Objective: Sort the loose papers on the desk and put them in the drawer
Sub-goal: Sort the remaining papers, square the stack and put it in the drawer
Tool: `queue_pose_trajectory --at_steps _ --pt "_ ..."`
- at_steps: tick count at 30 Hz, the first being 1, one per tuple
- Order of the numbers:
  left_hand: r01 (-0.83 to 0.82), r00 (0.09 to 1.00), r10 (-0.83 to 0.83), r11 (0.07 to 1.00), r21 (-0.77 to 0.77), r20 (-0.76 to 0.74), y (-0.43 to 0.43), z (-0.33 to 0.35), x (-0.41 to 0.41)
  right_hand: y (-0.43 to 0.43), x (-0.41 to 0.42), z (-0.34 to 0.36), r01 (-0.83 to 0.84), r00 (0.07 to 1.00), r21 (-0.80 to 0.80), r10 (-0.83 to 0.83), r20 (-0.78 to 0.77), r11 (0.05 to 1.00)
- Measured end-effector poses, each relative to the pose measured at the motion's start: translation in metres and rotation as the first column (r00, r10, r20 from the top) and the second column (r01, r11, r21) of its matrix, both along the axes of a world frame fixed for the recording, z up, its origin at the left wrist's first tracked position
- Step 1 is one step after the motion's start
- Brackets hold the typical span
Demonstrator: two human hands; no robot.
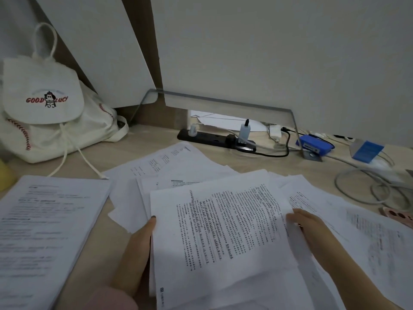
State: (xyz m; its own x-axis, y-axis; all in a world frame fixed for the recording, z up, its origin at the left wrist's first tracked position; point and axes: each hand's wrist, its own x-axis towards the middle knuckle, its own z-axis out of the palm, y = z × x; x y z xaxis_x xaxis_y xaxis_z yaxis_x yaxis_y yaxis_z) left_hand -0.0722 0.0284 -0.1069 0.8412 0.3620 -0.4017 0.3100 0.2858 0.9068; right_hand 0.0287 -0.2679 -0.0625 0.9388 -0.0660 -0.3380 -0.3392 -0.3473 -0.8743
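A bundle of printed sheets (223,231) lies in front of me on the desk. My left hand (136,249) grips its left edge, thumb on top. My right hand (310,233) holds the right edge, with the fingers partly tucked under the sheets. More loose papers (178,162) fan out behind and to the right of the bundle. A separate neat stack of printed pages (44,224) sits at the left. No drawer is in view.
A white drawstring backpack (44,104) stands at the back left. A black power strip (214,139) with plugs and cables lies along the back, under a clear acrylic riser (223,101). Blue boxes (315,144) and coiled grey cables (368,186) sit at the right.
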Motion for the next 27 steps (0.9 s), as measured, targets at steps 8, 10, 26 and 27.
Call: queue_pose_trajectory --at_steps 8,10,26,27 --pt "0.058 0.995 -0.068 0.989 0.137 0.068 -0.002 0.003 0.0 -0.018 -0.001 -0.009 0.108 0.994 0.036 -0.109 0.026 0.994" --pt "0.036 0.998 -0.042 0.99 0.136 0.047 -0.003 0.004 0.001 -0.025 0.001 -0.012 0.178 0.984 0.078 -0.18 0.007 0.981" --pt "0.009 0.999 -0.016 0.989 0.147 0.047 -0.003 0.005 0.0 -0.046 -0.008 -0.001 0.381 0.925 0.468 -0.335 -0.181 0.798" --pt "0.009 0.999 -0.016 0.99 0.144 0.045 -0.003 0.004 0.0 -0.046 -0.009 -0.001 0.355 0.934 0.439 -0.298 -0.196 0.825"
